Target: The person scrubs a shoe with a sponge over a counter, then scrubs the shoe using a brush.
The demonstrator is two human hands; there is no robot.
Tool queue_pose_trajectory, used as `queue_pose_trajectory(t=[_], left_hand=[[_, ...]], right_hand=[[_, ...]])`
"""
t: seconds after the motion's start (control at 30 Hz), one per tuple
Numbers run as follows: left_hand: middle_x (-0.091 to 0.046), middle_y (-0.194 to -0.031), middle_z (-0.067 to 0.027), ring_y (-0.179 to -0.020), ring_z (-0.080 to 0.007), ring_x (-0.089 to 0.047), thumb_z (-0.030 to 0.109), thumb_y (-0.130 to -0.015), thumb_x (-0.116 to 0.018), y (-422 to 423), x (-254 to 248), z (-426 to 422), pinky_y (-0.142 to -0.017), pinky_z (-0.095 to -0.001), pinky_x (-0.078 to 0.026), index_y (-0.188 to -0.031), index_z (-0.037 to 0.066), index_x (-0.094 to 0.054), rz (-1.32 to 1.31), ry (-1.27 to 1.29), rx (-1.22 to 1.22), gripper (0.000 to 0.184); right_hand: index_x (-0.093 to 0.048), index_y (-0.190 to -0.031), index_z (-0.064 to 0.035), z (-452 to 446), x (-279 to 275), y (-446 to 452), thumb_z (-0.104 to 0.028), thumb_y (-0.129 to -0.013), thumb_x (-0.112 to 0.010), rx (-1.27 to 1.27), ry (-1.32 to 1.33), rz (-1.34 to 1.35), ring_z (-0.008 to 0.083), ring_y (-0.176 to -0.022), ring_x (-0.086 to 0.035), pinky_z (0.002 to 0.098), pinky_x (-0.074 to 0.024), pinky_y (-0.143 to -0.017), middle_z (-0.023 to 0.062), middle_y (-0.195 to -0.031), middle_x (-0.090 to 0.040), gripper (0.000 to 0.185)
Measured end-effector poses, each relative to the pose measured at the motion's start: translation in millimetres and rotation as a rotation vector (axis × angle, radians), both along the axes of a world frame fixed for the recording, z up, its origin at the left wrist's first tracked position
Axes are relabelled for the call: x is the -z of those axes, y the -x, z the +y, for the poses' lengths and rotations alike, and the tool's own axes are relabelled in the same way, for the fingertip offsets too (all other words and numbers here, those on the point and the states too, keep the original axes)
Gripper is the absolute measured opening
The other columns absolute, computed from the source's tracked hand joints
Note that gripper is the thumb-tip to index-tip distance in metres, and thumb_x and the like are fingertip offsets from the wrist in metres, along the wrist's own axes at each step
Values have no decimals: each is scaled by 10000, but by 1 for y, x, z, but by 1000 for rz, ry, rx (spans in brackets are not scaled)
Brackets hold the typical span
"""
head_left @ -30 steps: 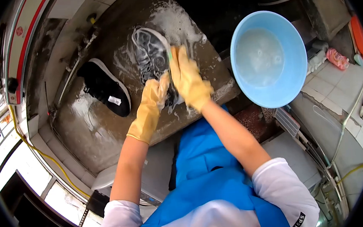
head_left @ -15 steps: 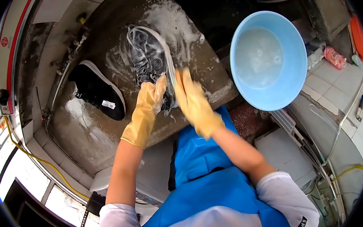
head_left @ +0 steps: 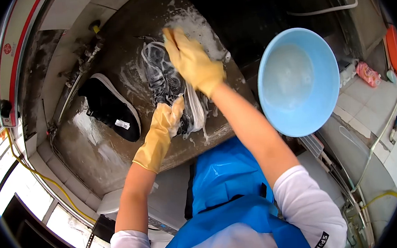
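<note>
A black and white shoe, covered in suds, lies on its side on the wet stone slab, its pale sole facing right. My left hand, in a yellow rubber glove, grips the shoe near its heel end. My right hand, gloved too, is over the upper right edge of the shoe, fingers pressed together; what is under its palm is hidden and its outline is slightly blurred. Left of them rests a second black shoe with a white label on it.
A light blue basin of cloudy water stands at the right. Foam lies behind the sudsy shoe. Pipes with a valve run along the left wall. A pink packet, an orange item and a hose are at the far right.
My right hand has moved up along the shoe's sole side towards its toe. My left hand keeps its hold at the heel end. The whole view has shifted slightly.
</note>
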State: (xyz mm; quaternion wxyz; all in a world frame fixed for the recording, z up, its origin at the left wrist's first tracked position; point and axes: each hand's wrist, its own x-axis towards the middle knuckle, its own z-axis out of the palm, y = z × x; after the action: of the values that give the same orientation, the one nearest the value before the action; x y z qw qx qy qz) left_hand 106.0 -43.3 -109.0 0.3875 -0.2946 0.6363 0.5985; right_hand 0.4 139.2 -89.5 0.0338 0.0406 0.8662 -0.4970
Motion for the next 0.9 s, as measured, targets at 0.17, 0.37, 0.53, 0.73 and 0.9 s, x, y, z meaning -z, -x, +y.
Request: queue_pose_trajectory(t=[0.17, 0.37, 0.53, 0.73, 0.9], left_hand=[[-628, -643, -13, -565, -128, -560, 474, -991, -661, 4, -16, 13, -473, -289, -416, -916, 45, -692, -90, -40, -136, 437], [-690, -742, -115, -620, -313, -618, 454, -1045, -497, -37, 82, -42, -630, -428, -476, -1104, 101, -716, 466, 236, 502, 419], [-715, -888, -99, -765, -287, -667, 345, -1037, -542, -23, 38, -22, -727, -405, -527, -1216, 43, -647, 427, 195, 395, 366], [-717, -936, -82, -793, -216, -678, 293, -1030, -571, -3, -7, 1, -742, -358, -542, -1273, 58, -618, 409, 104, 199, 341], [-687, -933, -70, -827, -170, -656, 296, -1032, -589, -12, 32, -19, -690, -283, -545, -1199, 33, -656, 144, 98, 324, 318]], right_hand=[[-422, -1489, 36, 8, -1, -73, -290, -1060, -527, -71, -1, 158, 452, -1046, -620, 506, -505, -882, 328, -1132, -636, 549], [-528, -1451, -2, 2, 2, 38, -87, -1012, -528, -405, -275, 414, 358, -1018, -680, 409, -559, -921, 255, -1364, -583, 448], [-545, -1437, -121, -3, 8, 87, -187, -1052, -452, -666, -392, 530, 326, -1067, -677, 399, -558, -954, 158, -1379, -609, 402], [-545, -1443, 0, 28, -1, -37, -137, -1008, -581, -393, -264, 226, 372, -995, -668, 418, -560, -892, 243, -1288, -652, 458], [-546, -1425, -7, -22, 27, 87, -157, -1002, -562, -601, -339, 517, 375, -1016, -666, 417, -562, -871, 216, -1288, -639, 449]])
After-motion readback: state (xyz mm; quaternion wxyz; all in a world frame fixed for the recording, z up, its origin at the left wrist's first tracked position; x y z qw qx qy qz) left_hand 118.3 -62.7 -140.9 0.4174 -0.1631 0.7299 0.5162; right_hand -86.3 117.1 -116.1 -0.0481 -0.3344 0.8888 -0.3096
